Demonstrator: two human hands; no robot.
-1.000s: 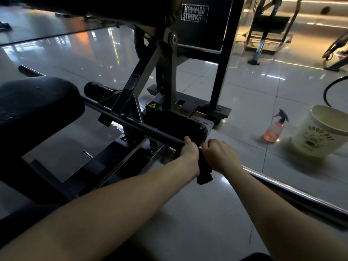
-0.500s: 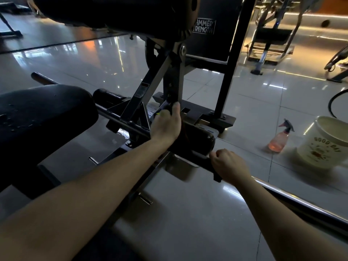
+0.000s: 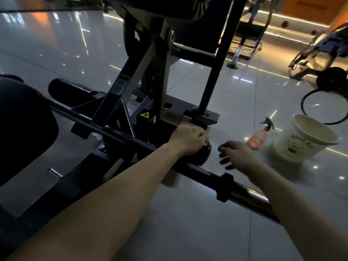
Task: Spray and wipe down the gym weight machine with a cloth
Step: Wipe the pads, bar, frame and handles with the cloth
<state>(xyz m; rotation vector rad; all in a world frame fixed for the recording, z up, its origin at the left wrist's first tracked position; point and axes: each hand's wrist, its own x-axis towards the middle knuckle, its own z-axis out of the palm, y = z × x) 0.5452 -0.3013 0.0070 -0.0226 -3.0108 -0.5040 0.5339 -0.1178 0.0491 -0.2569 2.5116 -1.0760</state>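
Note:
The black weight machine [image 3: 150,76] fills the middle of the view, with a long bar [image 3: 120,136] running from left to lower right. My left hand [image 3: 188,140] lies over the end of the black roller pad [image 3: 201,155], its fingers curled round it. My right hand [image 3: 239,157] is blurred just right of the roller, above the bar, and holds a dark cloth [image 3: 225,155] at its fingers. The pink spray bottle [image 3: 259,136] stands on the floor beyond my right hand, untouched.
A cream bucket [image 3: 290,146] stands right of the bottle. A black seat pad [image 3: 24,125] bulges at the left. A collar [image 3: 225,187] sits on the bar near my right forearm. Other machines [image 3: 320,51] stand on the glossy tiles at the back right.
My left hand slid from the bar up onto the roller pad, then right to its end. My right hand left the bar with the cloth and moved up and right.

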